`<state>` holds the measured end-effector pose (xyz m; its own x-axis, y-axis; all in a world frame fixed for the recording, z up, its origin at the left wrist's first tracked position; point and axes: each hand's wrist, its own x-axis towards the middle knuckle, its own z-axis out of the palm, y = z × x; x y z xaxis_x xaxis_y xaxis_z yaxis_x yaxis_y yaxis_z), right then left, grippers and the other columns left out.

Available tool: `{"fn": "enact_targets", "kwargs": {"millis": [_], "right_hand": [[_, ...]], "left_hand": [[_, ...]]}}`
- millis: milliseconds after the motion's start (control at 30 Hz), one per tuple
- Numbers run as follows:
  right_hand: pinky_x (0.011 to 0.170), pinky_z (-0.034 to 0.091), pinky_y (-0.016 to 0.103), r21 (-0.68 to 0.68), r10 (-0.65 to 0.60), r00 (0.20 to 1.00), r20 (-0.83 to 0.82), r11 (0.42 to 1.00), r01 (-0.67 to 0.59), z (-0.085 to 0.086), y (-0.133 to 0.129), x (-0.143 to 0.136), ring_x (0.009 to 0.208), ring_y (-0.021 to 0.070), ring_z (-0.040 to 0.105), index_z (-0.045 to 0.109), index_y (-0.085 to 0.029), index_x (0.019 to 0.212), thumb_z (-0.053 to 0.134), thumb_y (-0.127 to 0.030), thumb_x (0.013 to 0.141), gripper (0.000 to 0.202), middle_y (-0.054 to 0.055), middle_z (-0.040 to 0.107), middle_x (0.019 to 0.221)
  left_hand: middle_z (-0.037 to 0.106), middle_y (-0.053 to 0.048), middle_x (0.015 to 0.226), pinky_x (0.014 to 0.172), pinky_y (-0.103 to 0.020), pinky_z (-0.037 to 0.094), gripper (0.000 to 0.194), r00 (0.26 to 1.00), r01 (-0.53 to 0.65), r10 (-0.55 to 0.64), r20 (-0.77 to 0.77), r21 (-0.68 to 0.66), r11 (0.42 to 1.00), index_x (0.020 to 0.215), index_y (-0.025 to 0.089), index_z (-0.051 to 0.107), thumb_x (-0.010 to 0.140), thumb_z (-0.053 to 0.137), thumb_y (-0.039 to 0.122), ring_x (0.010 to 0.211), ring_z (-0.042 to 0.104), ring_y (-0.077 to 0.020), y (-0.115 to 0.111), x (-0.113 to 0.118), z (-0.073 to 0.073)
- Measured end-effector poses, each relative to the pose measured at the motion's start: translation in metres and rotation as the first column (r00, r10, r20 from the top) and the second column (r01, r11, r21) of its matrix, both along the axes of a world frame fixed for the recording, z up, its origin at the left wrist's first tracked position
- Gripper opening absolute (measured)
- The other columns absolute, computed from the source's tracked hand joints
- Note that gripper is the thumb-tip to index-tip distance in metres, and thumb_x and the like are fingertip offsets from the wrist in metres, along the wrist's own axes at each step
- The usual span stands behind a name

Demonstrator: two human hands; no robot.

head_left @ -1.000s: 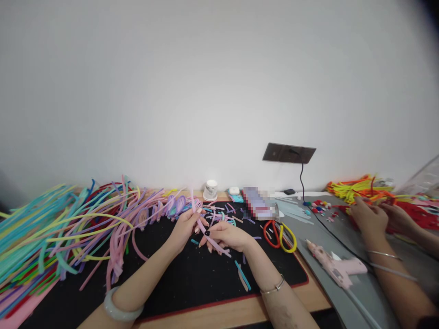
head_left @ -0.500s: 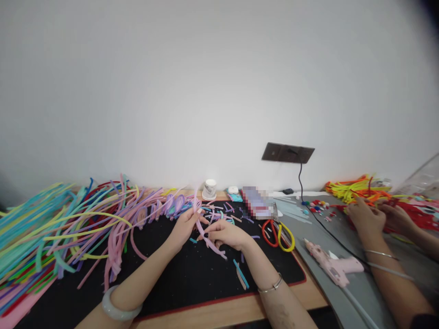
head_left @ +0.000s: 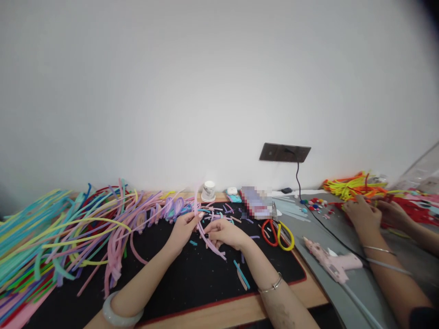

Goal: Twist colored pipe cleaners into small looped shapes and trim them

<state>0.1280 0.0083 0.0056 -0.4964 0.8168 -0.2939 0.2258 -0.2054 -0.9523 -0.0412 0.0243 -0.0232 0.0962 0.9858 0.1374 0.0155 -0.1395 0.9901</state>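
Long pink-purple fuzzy stems [head_left: 215, 247] hang in a curved strip between my two hands, over the black mat [head_left: 171, 283]. My left hand [head_left: 186, 230] pinches them near their upper part, thumb and fingers together. Just to the right, my right hand [head_left: 224, 234] has its fingers closed around the lower part of the strip; its fingertips are partly hidden. Short cut pieces in teal, purple and pink lie behind and beside the hands. A teal piece [head_left: 243, 274] rests on the mat nearer to me.
Colourful stems [head_left: 85, 224] pile up on the left. Behind stand a white cup [head_left: 208, 191] and a phone [head_left: 255, 201]. Red-and-yellow-handled scissors [head_left: 286, 236] and a pink glue gun [head_left: 331, 260] lie right. Another person's hands [head_left: 363, 214] work at the far right.
The view has shifted slightly. My left hand's fingers have moved a little on the stems, and my right hand's fingers have shifted slightly beside them. The other person's hands remain close together.
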Motion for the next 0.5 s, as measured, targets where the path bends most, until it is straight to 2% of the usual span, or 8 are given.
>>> {"fn": "enact_targets", "kwargs": {"millis": [133, 367, 500], "right_hand": [[0.045, 0.044, 0.018, 0.011, -0.014, 1.0, 0.02, 1.0, 0.014, -0.0011, 0.0013, -0.0006, 0.042, 0.0074, 0.053, 0.067, -0.012, 0.086, 0.054, -0.01, 0.068, 0.022, -0.003, 0.062, 0.054], [0.042, 0.043, 0.018, -0.011, 0.017, 1.0, 0.013, 1.0, -0.017, -0.0036, 0.0029, -0.0003, 0.043, 0.0097, 0.057, 0.065, -0.012, 0.091, 0.048, -0.008, 0.066, 0.03, 0.0, 0.066, 0.058], [0.041, 0.039, 0.016, 0.112, 0.023, 0.999, 0.025, 0.993, -0.026, -0.0037, 0.0038, 0.0006, 0.039, 0.0067, 0.05, 0.066, -0.012, 0.09, 0.047, -0.009, 0.068, 0.029, -0.002, 0.065, 0.056]], "left_hand": [[0.045, 0.003, 0.049, 0.049, -0.023, 0.027, 0.044, 1.0, 0.007, -0.006, 0.008, -0.016, 1.0, 0.053, 0.017, 0.053, 0.071, 0.065, 0.055, 0.047, 0.039, -0.0115, 0.0019, -0.0003, -0.0041], [0.046, 0.003, 0.046, 0.046, -0.022, 0.024, 0.045, 0.998, 0.048, -0.048, -0.026, -0.025, 0.999, 0.054, 0.016, 0.056, 0.074, 0.063, 0.056, 0.044, 0.036, -0.0096, 0.0008, 0.0003, -0.0046], [0.047, 0.003, 0.044, 0.046, -0.022, 0.022, 0.047, 0.996, 0.068, -0.07, -0.06, -0.048, 0.997, 0.054, 0.016, 0.057, 0.074, 0.061, 0.058, 0.043, 0.034, -0.0093, -0.0012, 0.0003, -0.0003]]}}
